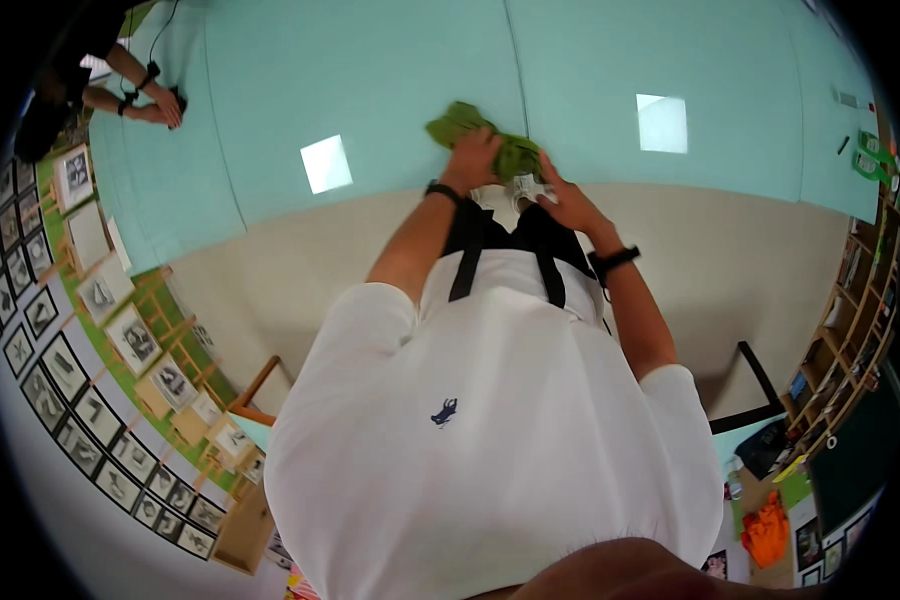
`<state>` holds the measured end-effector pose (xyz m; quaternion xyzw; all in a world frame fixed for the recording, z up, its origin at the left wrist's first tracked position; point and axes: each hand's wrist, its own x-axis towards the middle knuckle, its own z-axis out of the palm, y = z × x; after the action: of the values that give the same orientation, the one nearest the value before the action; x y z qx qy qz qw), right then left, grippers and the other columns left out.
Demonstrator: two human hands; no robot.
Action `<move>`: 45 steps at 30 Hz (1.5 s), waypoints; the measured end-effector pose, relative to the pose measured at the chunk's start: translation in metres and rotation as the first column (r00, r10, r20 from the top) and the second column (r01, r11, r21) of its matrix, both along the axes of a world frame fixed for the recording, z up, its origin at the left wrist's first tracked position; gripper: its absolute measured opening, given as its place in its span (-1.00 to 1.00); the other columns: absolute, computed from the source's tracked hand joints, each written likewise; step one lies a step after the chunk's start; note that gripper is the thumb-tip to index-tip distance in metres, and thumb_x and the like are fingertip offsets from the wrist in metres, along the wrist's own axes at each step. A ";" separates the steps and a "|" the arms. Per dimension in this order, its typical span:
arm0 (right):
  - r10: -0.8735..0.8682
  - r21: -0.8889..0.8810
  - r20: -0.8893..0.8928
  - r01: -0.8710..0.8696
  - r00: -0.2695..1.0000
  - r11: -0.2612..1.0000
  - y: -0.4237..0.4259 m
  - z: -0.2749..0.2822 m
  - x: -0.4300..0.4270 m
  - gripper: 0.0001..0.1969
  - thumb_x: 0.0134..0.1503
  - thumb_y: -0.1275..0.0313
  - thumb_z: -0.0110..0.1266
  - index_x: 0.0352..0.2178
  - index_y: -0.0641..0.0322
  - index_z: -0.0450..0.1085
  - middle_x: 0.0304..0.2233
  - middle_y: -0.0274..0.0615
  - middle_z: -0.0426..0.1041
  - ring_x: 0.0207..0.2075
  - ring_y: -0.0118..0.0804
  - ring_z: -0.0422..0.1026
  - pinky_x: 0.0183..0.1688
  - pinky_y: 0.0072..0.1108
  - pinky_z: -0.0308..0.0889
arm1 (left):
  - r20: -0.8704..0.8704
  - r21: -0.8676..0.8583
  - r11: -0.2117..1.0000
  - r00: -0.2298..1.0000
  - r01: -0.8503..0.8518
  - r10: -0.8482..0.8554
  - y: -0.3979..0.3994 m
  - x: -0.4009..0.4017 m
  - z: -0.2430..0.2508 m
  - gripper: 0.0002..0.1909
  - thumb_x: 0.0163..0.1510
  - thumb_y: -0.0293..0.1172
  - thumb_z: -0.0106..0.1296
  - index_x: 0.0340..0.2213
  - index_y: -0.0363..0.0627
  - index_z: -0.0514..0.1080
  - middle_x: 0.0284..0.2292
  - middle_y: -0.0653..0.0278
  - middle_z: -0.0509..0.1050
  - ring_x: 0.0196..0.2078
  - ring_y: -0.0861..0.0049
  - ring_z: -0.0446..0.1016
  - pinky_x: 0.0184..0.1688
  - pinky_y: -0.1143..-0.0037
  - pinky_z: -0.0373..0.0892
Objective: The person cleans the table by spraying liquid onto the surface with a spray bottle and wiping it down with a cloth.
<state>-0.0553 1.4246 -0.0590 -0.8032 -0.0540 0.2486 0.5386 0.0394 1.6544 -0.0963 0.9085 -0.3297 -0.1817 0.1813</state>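
Observation:
A crumpled green cloth (521, 156) lies at the near edge of the pale turquoise tabletop (390, 82), close to a seam in it. My left hand (474, 159) presses down over the middle of the cloth with its fingers curled on it. At the cloth's right end is my right hand (576, 204), thumb and fingers apart, the fingertips against the fabric. Whether the right fingers pinch the cloth is hidden. Both wrists wear black bands. Below the hands, a pale shoe (523, 187) shows past the table edge.
At the far left, another person's hands (166, 111) hold a small dark object on the table. Green-handled items (870, 166) and a dark stick (843, 145) lie at the right end. Behind me are a wooden-framed chair (259, 386) and a black-framed one (757, 390). Easels with drawings (131, 336) line the left.

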 end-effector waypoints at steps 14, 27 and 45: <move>-0.054 -0.423 -0.065 0.021 0.996 0.906 0.022 -0.016 0.053 -0.07 0.00 0.41 0.08 0.24 0.22 -0.40 -0.23 0.23 0.41 -0.21 0.17 0.41 -0.21 -0.25 0.35 | -0.545 -0.418 0.861 0.838 -0.289 0.016 -0.063 0.038 -0.041 -0.34 -0.15 -0.17 0.26 0.00 -0.01 0.29 -0.26 0.19 0.26 -0.25 0.34 0.33 -0.17 0.37 0.34; 0.515 -0.825 0.265 -0.085 0.815 0.559 0.289 -0.026 0.145 -0.57 -0.01 0.22 0.02 -0.08 0.07 0.34 -0.19 -0.14 0.33 -0.13 -0.04 0.34 -0.15 -0.24 0.32 | -0.228 -0.279 0.643 0.700 -0.713 0.677 0.253 0.075 -0.047 -0.40 -0.15 -0.36 0.25 -0.06 0.01 0.25 -0.39 0.18 0.35 -0.33 0.33 0.38 -0.25 0.35 0.39; 0.759 -0.548 0.042 -0.620 0.650 0.562 0.355 -0.009 0.105 -0.43 -0.04 0.60 -0.09 0.07 0.04 0.12 -0.28 -0.06 0.44 -0.33 0.03 0.46 -0.31 -0.26 0.38 | -0.035 0.435 0.342 0.364 -0.833 0.931 0.383 0.010 -0.039 0.00 -0.03 -0.39 0.11 0.23 -0.01 -0.35 0.20 -0.27 -0.46 0.22 -0.31 -0.32 0.14 -0.08 -0.02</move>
<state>0.0501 1.7799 -0.0679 -0.8495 -0.3760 0.3326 0.1624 0.0492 2.0371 -0.1349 0.9197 0.2872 -0.2322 0.1331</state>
